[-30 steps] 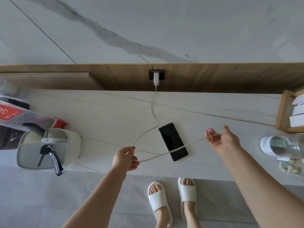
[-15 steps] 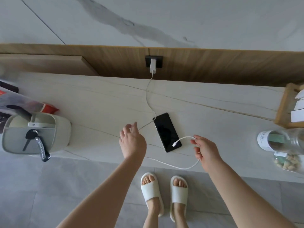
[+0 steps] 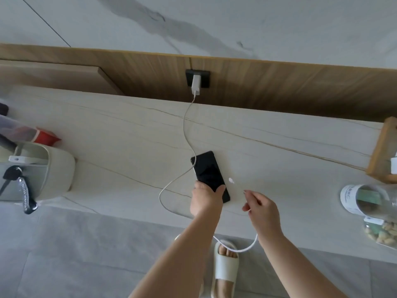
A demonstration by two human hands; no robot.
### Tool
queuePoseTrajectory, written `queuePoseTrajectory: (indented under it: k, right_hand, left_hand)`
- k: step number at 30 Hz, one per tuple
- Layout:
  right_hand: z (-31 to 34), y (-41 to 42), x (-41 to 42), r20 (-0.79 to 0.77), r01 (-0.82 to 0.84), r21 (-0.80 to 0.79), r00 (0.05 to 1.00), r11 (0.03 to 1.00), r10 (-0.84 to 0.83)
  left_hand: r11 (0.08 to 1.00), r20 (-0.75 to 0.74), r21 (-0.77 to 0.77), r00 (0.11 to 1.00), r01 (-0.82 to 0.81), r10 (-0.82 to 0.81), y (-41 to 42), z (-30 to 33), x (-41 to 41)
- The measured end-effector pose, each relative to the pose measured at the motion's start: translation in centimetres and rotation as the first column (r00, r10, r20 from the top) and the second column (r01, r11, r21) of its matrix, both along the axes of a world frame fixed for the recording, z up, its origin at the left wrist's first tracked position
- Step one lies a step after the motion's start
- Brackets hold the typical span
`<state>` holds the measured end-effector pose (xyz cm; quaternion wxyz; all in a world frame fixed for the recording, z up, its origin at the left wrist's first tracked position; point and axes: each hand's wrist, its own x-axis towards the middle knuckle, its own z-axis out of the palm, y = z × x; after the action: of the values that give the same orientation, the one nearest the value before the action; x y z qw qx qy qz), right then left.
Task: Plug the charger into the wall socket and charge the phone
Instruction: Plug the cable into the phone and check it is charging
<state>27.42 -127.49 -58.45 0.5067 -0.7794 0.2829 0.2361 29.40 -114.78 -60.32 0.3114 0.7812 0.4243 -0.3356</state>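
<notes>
Covering the phone's (image 3: 207,172) near end — left hand (image 3: 205,197) gripping.

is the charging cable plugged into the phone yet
No. The cable's connector hangs free, right of the phone, whose screen is dark.

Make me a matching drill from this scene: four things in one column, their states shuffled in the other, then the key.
Things
1. charger
2. phone
3. cable tip
4. keys

States
A. free, not in the phone
B. hanging on the tub's front
C. plugged into the wall socket
D. flat on the counter, near end gripped by the left hand

Pairs: 1-C, 2-D, 3-A, 4-B
</notes>
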Motion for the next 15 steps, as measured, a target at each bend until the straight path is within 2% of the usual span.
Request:
queuePoseTrajectory:
  k: [3, 6, 9, 12, 14, 15]
  right_hand:
    - [-0.6, 0.1, 0.1, -0.061, 0.033, 0.131, 0.998, 0.991, -0.025]
    - [-0.6, -0.3, 0.5, -0.069, -0.011, 0.108, 0.997, 0.994, 0.018]
    - [0.1, -1.0, 1.3, -0.041, -0.088, 0.005, 0.995, 0.996, 0.088]
    - [1.3, -1.6, 2.2, -0.022, -0.093, -0.049, 0.996, 0.994, 0.092]
    - [2.4, -1.8, 2.6, 0.011, -0.046, -0.025, 0.999, 0.999, 0.046]
    - [3.1, -1.7, 2.7, 0.034, -0.031, -0.005, 0.999, 1.000, 0.031]
  left_hand:
    - [0.994, -0.043, 0.107, 0.998, -0.031, 0.036, -0.8, -1.4, 0.8]
    - [0.985, -0.094, 0.159, 0.992, -0.073, 0.089, -0.6, -2.4, 1.0]
    - [0.976, -0.073, 0.034, 0.973, -0.216, 0.218, -0.3, -2.9, 1.0]
    - [0.971, -0.003, -0.056, 0.973, -0.233, 0.233, -0.7, -2.3, 0.9]
    - [0.906, 0.066, -0.195, 0.917, -0.375, 0.394, -1.1, -1.5, 1.0]
    - [0.840, 0.057, -0.281, 0.866, -0.464, 0.497, -1.2, -0.8, 1.1]
